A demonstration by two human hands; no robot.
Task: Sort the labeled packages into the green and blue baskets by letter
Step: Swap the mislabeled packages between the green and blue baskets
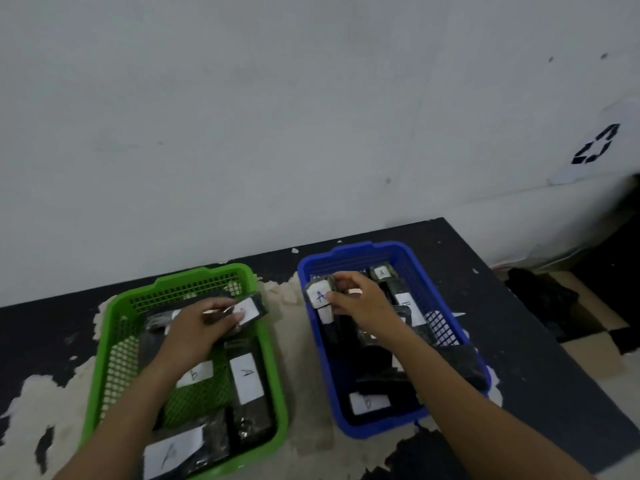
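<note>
A green basket [104, 344] sits on the left and a blue basket [446, 306] on the right, both holding black packages with white letter labels. My left hand [197, 327] is over the green basket, gripping a black package [254, 310] whose label letter is partly hidden. My right hand [356, 299] is over the blue basket's far left corner, holding a package labeled A [320, 294]. In the green basket lie packages labeled A [246, 375] and b [195, 374]. Several more labeled packages fill the blue basket.
Both baskets rest on a black table [519, 341] with badly peeled paint, set against a white wall. An open cardboard box [585, 320] with dark contents stands off the table's right edge.
</note>
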